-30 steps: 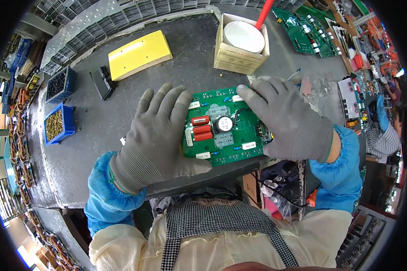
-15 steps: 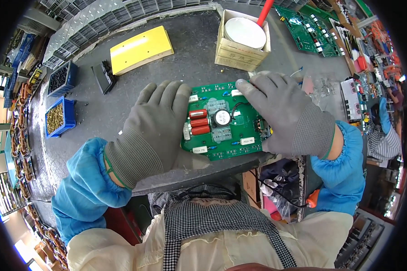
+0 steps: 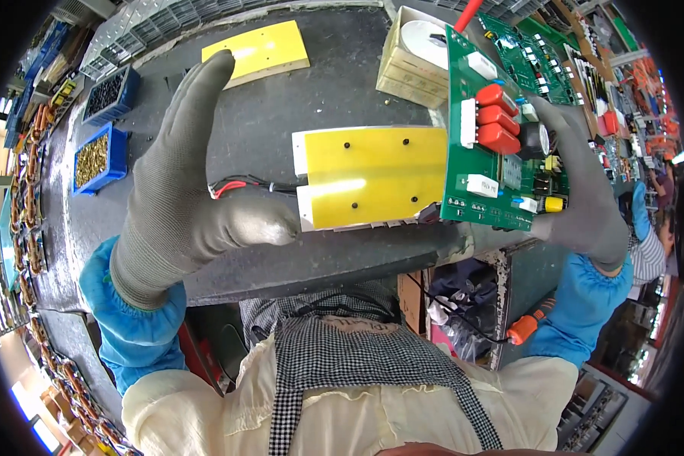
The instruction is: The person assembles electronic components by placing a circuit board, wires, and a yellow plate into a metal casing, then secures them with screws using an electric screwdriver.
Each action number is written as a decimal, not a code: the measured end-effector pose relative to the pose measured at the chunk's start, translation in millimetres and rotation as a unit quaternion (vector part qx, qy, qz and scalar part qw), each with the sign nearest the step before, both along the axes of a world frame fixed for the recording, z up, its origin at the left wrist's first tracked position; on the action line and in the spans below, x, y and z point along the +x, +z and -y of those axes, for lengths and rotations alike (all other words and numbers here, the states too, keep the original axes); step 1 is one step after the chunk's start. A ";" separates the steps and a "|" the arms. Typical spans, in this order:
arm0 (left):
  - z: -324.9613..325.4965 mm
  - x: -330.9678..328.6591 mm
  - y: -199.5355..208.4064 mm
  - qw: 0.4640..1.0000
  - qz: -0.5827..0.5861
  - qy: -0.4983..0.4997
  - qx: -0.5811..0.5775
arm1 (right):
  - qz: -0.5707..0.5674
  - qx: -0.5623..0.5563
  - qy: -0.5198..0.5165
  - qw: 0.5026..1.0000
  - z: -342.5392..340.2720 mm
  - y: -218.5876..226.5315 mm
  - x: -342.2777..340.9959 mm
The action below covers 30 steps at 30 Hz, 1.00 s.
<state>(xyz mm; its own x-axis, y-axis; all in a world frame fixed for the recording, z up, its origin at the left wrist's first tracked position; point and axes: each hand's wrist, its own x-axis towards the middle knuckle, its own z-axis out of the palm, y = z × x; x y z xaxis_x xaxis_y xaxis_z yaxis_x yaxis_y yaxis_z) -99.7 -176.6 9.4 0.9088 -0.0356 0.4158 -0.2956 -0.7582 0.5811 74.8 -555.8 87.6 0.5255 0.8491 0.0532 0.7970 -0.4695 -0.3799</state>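
Both hands wear grey gloves. My right hand grips a green circuit board by its right side, tilted up on edge to the right. Red capacitors, white blocks and a round black part stand on the board's face. Below and left of it, a yellow plate with several black pegs lies on the bench, white strips at its left end. My left hand is open, thumb and fingers wide apart, left of the plate and holding nothing. Black and red wires run between its thumb and the plate.
Blue bins hold brass-coloured pieces and black pieces at the left. Another yellow plate lies at the back. Behind the held board stand a cardboard box and another green board. An orange-handled tool hangs below the bench edge.
The circuit board has gone from flat between both hands to tilted up at the right in my right hand. My left hand has let go and moved left. The yellow plate now shows.
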 end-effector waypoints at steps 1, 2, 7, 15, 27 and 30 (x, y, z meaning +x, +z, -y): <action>0.1 -1.0 -2.4 1.000 0.000 0.001 -0.005 | 0.038 -0.028 0.013 0.999 -1.0 0.2 -1.7; 1.9 -1.1 -4.1 0.999 0.008 -0.007 0.043 | 0.077 -0.055 0.025 0.995 -1.8 -0.2 -3.6; 34.2 15.5 -0.1 0.987 -0.012 -0.054 0.151 | 0.099 -0.114 0.075 0.986 -45.8 -18.3 -24.0; 50.8 23.2 -25.9 0.971 -0.119 -0.061 0.197 | 0.138 -0.132 0.088 0.978 -64.4 -41.6 -20.3; 45.7 35.5 -28.7 0.959 -0.134 -0.054 0.244 | 0.148 -0.142 0.106 0.973 -74.8 -42.1 -8.4; 48.9 38.6 -26.8 0.962 -0.133 -0.050 0.234 | 0.164 -0.164 0.111 0.966 -73.6 -39.5 -7.2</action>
